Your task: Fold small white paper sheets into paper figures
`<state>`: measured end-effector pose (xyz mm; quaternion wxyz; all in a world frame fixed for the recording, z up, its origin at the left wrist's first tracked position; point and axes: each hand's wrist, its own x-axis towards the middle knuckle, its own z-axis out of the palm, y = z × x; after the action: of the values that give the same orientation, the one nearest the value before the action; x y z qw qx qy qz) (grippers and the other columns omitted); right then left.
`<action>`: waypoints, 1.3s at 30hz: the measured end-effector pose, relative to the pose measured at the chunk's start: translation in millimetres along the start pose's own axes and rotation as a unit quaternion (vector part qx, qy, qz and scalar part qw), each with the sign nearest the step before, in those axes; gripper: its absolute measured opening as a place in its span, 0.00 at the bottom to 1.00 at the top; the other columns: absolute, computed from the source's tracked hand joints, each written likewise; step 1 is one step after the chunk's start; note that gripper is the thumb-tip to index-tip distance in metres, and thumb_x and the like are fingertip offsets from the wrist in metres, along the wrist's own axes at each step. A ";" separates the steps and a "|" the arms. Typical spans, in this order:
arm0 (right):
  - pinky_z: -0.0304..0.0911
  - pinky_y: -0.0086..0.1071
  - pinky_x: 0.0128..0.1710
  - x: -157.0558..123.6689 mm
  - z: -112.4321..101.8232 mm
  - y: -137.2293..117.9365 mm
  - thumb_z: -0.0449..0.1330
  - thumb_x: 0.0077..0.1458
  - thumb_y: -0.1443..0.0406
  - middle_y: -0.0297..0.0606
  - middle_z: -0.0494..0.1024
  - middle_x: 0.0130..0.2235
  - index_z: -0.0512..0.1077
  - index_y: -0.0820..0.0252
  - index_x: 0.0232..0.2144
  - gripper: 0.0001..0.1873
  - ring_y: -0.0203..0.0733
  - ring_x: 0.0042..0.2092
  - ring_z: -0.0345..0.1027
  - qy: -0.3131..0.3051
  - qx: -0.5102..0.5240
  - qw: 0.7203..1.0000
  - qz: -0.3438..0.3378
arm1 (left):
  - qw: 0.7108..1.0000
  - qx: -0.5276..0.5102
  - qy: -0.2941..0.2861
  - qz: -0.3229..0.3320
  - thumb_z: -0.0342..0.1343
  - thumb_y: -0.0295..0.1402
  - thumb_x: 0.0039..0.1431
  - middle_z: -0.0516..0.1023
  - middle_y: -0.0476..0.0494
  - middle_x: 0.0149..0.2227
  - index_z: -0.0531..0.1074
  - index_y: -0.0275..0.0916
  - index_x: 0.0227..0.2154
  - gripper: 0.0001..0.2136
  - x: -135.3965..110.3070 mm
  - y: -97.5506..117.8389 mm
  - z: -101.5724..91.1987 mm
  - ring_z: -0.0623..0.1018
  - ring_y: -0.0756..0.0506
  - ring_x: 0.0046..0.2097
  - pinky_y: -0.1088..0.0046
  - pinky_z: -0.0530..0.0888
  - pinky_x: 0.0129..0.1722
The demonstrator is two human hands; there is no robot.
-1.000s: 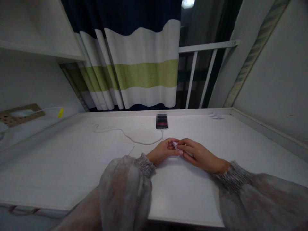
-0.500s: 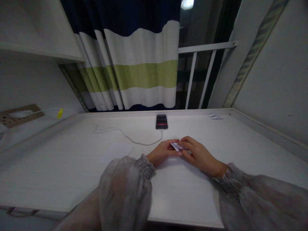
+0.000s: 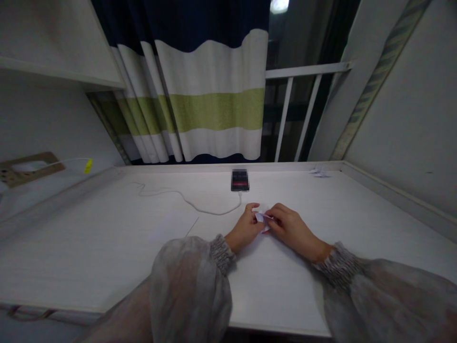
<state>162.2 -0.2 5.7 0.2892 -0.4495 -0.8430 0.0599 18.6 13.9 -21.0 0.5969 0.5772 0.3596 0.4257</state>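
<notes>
A small folded piece of white paper (image 3: 263, 217) sits between both my hands, low over the white desk (image 3: 107, 247). My left hand (image 3: 247, 227) pinches its left side with curled fingers. My right hand (image 3: 291, 226) grips the right side, fingers closed on it. Most of the paper is hidden by my fingers. Both wrists rest on the desk, in loose grey sleeves.
A dark phone (image 3: 240, 180) lies behind my hands, with a white cable (image 3: 185, 202) running left to a wall socket (image 3: 24, 166). A flat white sheet (image 3: 171, 225) lies to the left. Small folded paper shapes (image 3: 319, 172) sit in the far right corner. Striped curtain (image 3: 210, 95) and railing behind.
Both hands have shifted slightly to the right and away from me while working the paper. The left hand's fingers have lifted over the paper's left edge.
</notes>
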 end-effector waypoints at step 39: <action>0.61 0.31 0.32 0.1 2.8 4.0 0.51 0.46 0.72 0.39 0.76 0.31 0.70 0.62 0.31 0.10 0.40 0.33 0.68 0.018 0.028 0.998 0.053 | 0.997 0.035 -0.044 -0.043 0.49 0.18 0.42 0.71 0.54 0.22 0.60 0.36 0.32 0.12 5.7 -8.1 -2.1 0.72 0.54 0.22 0.76 0.70 0.25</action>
<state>163.6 2.6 2.0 0.3128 -0.4867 -0.8106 0.0905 19.5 20.2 -28.9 0.6093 0.6001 0.3719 0.3608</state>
